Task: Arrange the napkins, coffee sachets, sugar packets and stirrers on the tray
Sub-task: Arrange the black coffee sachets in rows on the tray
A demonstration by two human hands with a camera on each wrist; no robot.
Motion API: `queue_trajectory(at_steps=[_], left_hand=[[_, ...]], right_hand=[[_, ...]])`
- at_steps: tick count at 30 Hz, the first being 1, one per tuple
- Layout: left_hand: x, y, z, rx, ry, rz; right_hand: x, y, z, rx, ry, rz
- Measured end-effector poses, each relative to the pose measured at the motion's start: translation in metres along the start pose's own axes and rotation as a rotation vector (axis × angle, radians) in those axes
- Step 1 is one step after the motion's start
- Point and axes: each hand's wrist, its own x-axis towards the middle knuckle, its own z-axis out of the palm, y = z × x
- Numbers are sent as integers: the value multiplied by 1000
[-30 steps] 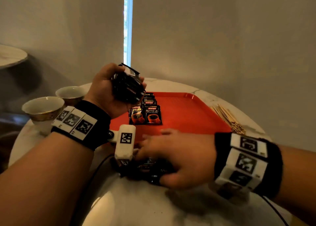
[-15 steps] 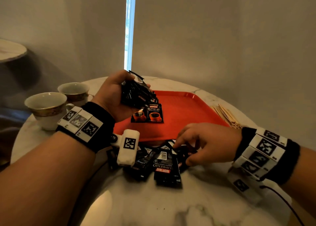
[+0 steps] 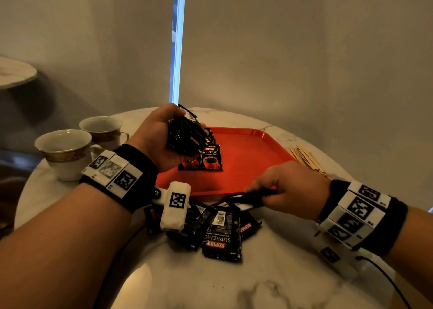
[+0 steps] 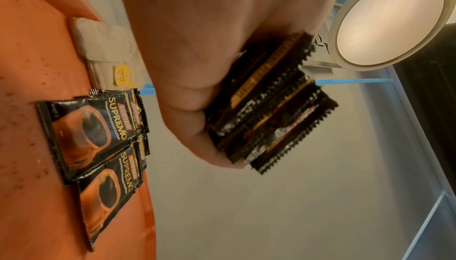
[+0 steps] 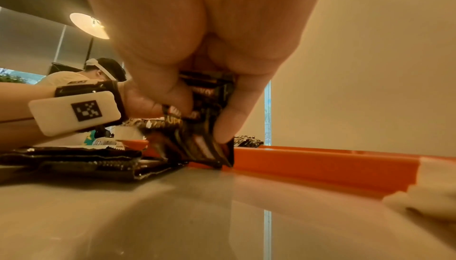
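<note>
My left hand (image 3: 159, 140) grips a stack of black coffee sachets (image 3: 186, 135) above the left part of the red tray (image 3: 248, 158); the same stack (image 4: 269, 108) fills the left wrist view. Two rows of coffee sachets (image 3: 206, 158) lie on the tray below it, and a folded napkin (image 4: 108, 49) lies beyond them. My right hand (image 3: 281, 187) pinches a few sachets (image 3: 253, 197) just off the table at the tray's near edge; in the right wrist view those sachets (image 5: 204, 127) hang from my fingers. Loose sachets (image 3: 220, 233) lie in a heap on the marble table. Wooden stirrers (image 3: 307, 158) lie right of the tray.
Two gold-rimmed cups (image 3: 68, 151) stand at the table's left side. A white tagged wrist camera (image 3: 175, 205) hangs over the loose heap. A wall rises close behind the round table (image 3: 210, 285). Another person (image 5: 98, 75) sits in the background.
My right hand lifted off the heap, slid right and now pinches a few sachets near the tray's edge. My left hand with its stack has stayed over the tray.
</note>
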Motion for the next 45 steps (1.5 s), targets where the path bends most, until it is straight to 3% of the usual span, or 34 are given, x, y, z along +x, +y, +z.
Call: queue_trajectory(at_steps=[4, 12, 18, 21, 28, 32, 37, 41, 45], left_hand=[[-1, 0, 1, 8, 19, -6], [-3, 0, 3, -21, 23, -17], [-4, -3, 8, -49, -9, -45], [-8, -4, 15, -42, -30, -46], [-11, 3, 13, -118, -97, 19], [-7, 3, 7, -78, -63, 55], [-9, 6, 5, -46, -64, 57], [-7, -5, 13, -49, -167, 33], [-2, -7, 10, -73, -195, -5]], right_hand=[[4, -5, -9, 1, -72, 8], [6, -8, -55, 83, 78, 141], [31, -25, -77, 341, 533, 110], [58, -42, -67, 384, 625, 30], [93, -61, -32, 547, 446, -104], [104, -56, -29, 804, 327, -156], [115, -38, -30, 1007, 354, -136], [120, -34, -12, 1095, 155, -215], [123, -30, -7, 1020, 238, -192]])
